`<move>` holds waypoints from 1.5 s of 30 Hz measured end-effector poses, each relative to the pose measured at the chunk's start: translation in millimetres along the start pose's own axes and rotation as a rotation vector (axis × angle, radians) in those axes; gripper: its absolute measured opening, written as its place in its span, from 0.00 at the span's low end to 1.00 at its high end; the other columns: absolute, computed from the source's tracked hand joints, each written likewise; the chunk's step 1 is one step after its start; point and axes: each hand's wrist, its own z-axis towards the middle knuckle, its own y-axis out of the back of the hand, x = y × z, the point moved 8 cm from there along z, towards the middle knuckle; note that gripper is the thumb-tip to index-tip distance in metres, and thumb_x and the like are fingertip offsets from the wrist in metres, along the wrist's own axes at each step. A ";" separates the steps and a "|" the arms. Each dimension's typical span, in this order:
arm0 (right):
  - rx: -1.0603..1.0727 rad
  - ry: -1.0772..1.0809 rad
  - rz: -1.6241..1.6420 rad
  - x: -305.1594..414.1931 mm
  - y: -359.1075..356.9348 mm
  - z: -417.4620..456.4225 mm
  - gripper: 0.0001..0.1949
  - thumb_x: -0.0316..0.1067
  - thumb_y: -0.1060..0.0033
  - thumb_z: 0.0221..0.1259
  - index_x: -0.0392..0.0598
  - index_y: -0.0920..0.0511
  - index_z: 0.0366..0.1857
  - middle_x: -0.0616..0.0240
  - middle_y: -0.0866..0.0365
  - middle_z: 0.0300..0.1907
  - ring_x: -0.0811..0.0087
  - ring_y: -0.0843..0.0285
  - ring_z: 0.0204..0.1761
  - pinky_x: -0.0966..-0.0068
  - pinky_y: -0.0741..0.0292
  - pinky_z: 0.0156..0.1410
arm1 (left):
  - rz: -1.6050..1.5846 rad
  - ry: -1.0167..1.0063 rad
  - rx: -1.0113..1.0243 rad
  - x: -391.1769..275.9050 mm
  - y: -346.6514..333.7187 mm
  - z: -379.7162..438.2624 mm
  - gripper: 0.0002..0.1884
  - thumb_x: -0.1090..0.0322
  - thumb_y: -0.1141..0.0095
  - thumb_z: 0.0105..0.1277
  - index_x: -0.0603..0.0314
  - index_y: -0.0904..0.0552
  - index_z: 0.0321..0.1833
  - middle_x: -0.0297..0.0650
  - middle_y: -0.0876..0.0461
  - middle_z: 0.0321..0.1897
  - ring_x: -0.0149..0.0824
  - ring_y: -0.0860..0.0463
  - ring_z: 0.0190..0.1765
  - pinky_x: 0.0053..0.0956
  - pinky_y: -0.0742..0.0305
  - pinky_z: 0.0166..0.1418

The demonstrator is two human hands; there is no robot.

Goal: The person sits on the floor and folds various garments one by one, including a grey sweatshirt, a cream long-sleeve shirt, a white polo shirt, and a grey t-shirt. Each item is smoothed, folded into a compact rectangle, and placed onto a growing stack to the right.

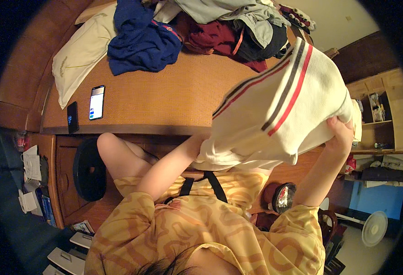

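A white knit garment (253,106) with dark and red stripes is spread in the air before me, over my lap and the bed's near edge. On its right side my right hand (341,128) grips the bunched cloth, with the thumb on top. My left forearm (174,163) reaches to the garment's lower left, where the cloth hides the hand and its fingers. The stripes run along the far part of the garment in two bands. Its underside cannot be seen.
Beyond lies a bed with a woven mat (146,99). A navy garment (144,44), dark red clothing (211,36) and grey clothing (222,13) are heaped at its far side. A lit smartphone (97,102), a dark phone (72,117) and a cream pillow (82,55) lie left.
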 end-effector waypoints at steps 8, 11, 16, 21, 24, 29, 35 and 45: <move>-0.080 -0.057 -0.161 0.5 25.9 -0.2 0.17 0.29 0.40 0.59 0.38 0.23 0.52 0.63 0.18 0.47 0.74 0.21 0.48 0.76 0.27 0.54 | 0.404 -0.004 -0.264 -92.0 130.7 -74.4 0.13 0.69 0.41 0.61 0.69 0.16 0.45 0.36 0.14 0.39 0.25 0.20 0.36 0.23 0.23 0.43; 0.040 -0.049 -0.372 -3.1 -7.1 5.7 0.11 0.29 0.37 0.56 0.38 0.20 0.42 0.70 0.18 0.38 0.81 0.25 0.40 0.83 0.30 0.47 | 0.593 0.091 -0.360 -135.5 169.4 -123.3 0.09 0.74 0.40 0.52 0.67 0.14 0.36 0.31 0.17 0.27 0.21 0.23 0.32 0.20 0.28 0.37; 0.371 -0.166 -0.740 -31.7 0.0 1.6 0.09 0.30 0.33 0.51 0.39 0.22 0.32 0.73 0.24 0.26 0.84 0.29 0.32 0.83 0.33 0.36 | 0.906 0.071 -0.488 -212.7 162.4 -194.8 0.10 0.76 0.42 0.48 0.71 0.16 0.34 0.38 0.17 0.27 0.24 0.21 0.34 0.22 0.26 0.39; 0.563 -0.391 -0.764 -67.5 4.1 -16.8 0.11 0.28 0.28 0.46 0.36 0.19 0.32 0.64 0.19 0.24 0.79 0.25 0.28 0.78 0.28 0.36 | 0.913 0.224 -0.390 -231.2 145.0 -212.5 0.07 0.73 0.39 0.48 0.69 0.17 0.29 0.36 0.19 0.23 0.23 0.24 0.29 0.22 0.29 0.34; 0.639 -0.165 -0.865 -89.2 9.2 21.9 0.10 0.24 0.31 0.41 0.36 0.19 0.31 0.61 0.20 0.24 0.77 0.24 0.27 0.76 0.28 0.33 | 1.037 0.224 -0.440 -243.7 172.9 -188.1 0.03 0.73 0.43 0.52 0.67 0.20 0.26 0.33 0.22 0.20 0.22 0.28 0.27 0.23 0.31 0.32; -0.111 0.376 -1.145 -108.3 23.3 189.5 0.18 0.33 0.41 0.56 0.52 0.22 0.53 0.58 0.17 0.40 0.60 0.18 0.42 0.67 0.24 0.46 | 1.738 -0.306 -1.154 -313.2 235.2 -110.7 0.21 0.67 0.43 0.56 0.55 0.20 0.55 0.45 0.19 0.45 0.46 0.20 0.45 0.37 0.25 0.49; -0.093 0.409 -1.138 -235.5 35.8 199.6 0.28 0.42 0.37 0.57 0.57 0.32 0.63 0.51 0.30 0.59 0.50 0.29 0.57 0.58 0.26 0.58 | 1.734 -0.141 -0.899 -181.4 231.9 -56.7 0.33 0.56 0.37 0.57 0.56 0.32 0.65 0.45 0.29 0.60 0.47 0.30 0.61 0.41 0.31 0.63; -0.172 -0.153 -1.195 -368.1 -35.2 -40.1 0.43 0.61 0.35 0.50 0.40 0.36 0.66 0.45 0.38 0.66 0.47 0.43 0.67 0.57 0.41 0.70 | 1.320 0.601 -1.135 26.1 217.4 -227.1 0.42 0.51 0.36 0.55 0.59 0.39 0.71 0.47 0.36 0.67 0.51 0.34 0.66 0.45 0.32 0.64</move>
